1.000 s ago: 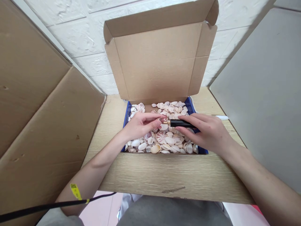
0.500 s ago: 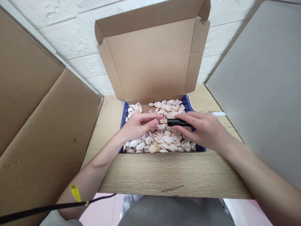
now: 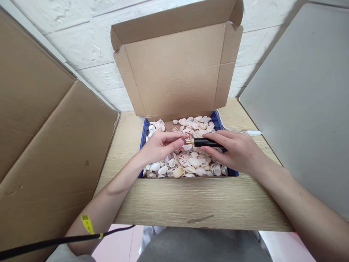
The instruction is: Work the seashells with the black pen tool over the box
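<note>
Left hand (image 3: 160, 146) pinches a shell (image 3: 187, 136), right hand (image 3: 237, 151) clamps the black tool (image 3: 207, 142), tip on it; we judge mid-drilling, next needs a steady grip.

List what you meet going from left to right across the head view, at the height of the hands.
A cardboard sheet → left hand → shell pinched in its fingertips → black tool → right hand gripping that tool → grey board.

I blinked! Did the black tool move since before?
No. The black tool, in the right hand, stays put against the blue box wall.
</note>
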### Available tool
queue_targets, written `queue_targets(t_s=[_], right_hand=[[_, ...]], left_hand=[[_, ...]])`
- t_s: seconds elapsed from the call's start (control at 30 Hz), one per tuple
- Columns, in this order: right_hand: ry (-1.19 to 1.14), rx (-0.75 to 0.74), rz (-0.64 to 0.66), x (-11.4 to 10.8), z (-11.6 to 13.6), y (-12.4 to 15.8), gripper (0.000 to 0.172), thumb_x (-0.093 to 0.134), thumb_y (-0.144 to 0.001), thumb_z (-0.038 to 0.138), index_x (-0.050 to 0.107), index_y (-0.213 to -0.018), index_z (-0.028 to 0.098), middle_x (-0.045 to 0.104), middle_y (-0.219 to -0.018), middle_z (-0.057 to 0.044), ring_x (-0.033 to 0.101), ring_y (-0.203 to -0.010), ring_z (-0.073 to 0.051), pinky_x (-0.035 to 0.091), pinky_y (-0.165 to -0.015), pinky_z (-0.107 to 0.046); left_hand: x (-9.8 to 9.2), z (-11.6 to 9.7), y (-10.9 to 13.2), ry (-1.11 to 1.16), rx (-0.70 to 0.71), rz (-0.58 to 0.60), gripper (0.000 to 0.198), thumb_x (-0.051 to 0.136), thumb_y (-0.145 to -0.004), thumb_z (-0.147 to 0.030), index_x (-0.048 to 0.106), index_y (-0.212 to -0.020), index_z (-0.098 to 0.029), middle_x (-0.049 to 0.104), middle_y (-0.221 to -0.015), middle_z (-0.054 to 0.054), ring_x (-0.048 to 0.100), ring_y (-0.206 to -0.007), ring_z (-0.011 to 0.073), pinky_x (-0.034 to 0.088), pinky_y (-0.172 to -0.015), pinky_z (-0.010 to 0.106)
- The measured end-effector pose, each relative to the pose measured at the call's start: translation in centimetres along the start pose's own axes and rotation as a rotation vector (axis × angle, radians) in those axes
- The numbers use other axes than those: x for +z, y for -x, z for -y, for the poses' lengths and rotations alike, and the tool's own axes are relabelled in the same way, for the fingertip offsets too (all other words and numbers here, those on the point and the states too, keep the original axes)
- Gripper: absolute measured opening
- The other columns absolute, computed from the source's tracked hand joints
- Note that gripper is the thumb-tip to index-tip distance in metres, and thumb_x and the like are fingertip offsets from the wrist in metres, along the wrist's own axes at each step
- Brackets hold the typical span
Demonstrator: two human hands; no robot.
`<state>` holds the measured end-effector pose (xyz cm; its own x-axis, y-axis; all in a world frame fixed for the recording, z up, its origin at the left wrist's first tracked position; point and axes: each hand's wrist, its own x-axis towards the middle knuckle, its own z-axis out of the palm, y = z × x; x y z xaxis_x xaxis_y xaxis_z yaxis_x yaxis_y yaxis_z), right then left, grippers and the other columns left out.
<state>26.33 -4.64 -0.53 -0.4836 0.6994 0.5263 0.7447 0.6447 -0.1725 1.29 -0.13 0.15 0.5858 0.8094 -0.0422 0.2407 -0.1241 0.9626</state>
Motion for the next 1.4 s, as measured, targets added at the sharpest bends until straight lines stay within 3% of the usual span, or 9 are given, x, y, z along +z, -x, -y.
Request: queue_targets(t_s=[0.33,0.47,0.63,0.77,0.97,1.13,1.23,1.4], right_hand=[[0.012,-0.024,-0.037,0.04,0.02,-0.01,0.021,0.060,-0.095,0.036,0.065,-0.103,0.017,0.069,-0.077,-0.003,0.063,-0.063,-0.016,0.045,-0.052,-0.029],[0.077,-0.098,-0.187,-0.06,-0.01,-0.26,0.020,0.067,-0.091,0.028,0.063,-0.108,0.018,0.072,-0.086,-0.006,0.065,-0.072,-0.018,0.050,-0.061,-0.031],[0.089,-0.130,-0.319,-0.18,0.03,-0.50,0.034,0.070,-0.087,0.018,0.060,-0.119,0.026,0.073,-0.098,-0.006,0.064,-0.080,-0.020,0.053,-0.071,-0.035],[0.086,-0.083,-0.287,-0.18,0.20,-0.43,0.036,0.069,-0.087,0.019,0.059,-0.121,0.028,0.073,-0.100,-0.007,0.064,-0.083,-0.022,0.054,-0.073,-0.038],[0.063,0.015,-0.218,0.04,0.27,-0.06,0.027,0.067,-0.091,0.030,0.063,-0.116,0.024,0.072,-0.107,-0.010,0.070,-0.089,-0.023,0.057,-0.070,-0.036],[0.081,-0.041,-0.157,0.30,0.47,-0.07,0.023,0.064,-0.093,0.035,0.064,-0.107,0.017,0.073,-0.086,-0.007,0.068,-0.069,-0.018,0.051,-0.054,-0.030],[0.049,-0.109,-0.118,0.45,0.64,-0.19,0.023,0.062,-0.095,0.035,0.062,-0.107,0.015,0.072,-0.081,-0.005,0.066,-0.065,-0.016,0.050,-0.054,-0.028],[-0.025,-0.102,-0.089,0.61,0.64,-0.19,0.025,0.059,-0.097,0.034,0.061,-0.115,0.017,0.073,-0.092,-0.008,0.068,-0.075,-0.018,0.053,-0.062,-0.029]], left_hand=[[0.06,-0.26,0.06,0.051,0.000,-0.006,0.043,0.068,-0.086,-0.043,0.073,-0.114,-0.010,0.078,-0.100,0.011,0.075,-0.075,0.0168,0.057,-0.053,0.019],[0.02,-0.11,0.00,0.100,0.000,-0.014,0.044,0.071,-0.084,-0.045,0.074,-0.113,-0.012,0.078,-0.104,0.011,0.076,-0.077,0.0183,0.062,-0.062,0.023],[0.11,-0.02,0.05,0.213,-0.018,0.001,0.048,0.076,-0.080,-0.048,0.075,-0.113,-0.014,0.076,-0.113,0.013,0.077,-0.091,0.0231,0.064,-0.079,0.030],[0.09,-0.08,0.08,0.238,-0.026,0.009,0.050,0.077,-0.080,-0.045,0.073,-0.119,-0.014,0.074,-0.118,0.013,0.076,-0.097,0.0246,0.063,-0.085,0.033],[-0.25,-0.05,-0.01,0.106,-0.006,-0.032,0.049,0.075,-0.081,-0.040,0.071,-0.122,-0.014,0.074,-0.117,0.013,0.074,-0.102,0.0245,0.062,-0.079,0.029],[-0.11,0.03,-0.05,0.014,0.026,-0.048,0.043,0.076,-0.080,-0.037,0.075,-0.116,-0.013,0.079,-0.098,0.011,0.074,-0.079,0.0196,0.059,-0.064,0.024],[0.14,0.08,-0.05,-0.021,0.064,-0.007,0.042,0.080,-0.076,-0.032,0.077,-0.113,-0.013,0.079,-0.098,0.010,0.074,-0.082,0.0197,0.060,-0.073,0.026],[0.22,0.12,-0.09,-0.010,0.093,-0.009,0.040,0.081,-0.073,-0.032,0.077,-0.111,-0.018,0.078,-0.109,0.007,0.074,-0.096,0.0218,0.059,-0.087,0.029]])
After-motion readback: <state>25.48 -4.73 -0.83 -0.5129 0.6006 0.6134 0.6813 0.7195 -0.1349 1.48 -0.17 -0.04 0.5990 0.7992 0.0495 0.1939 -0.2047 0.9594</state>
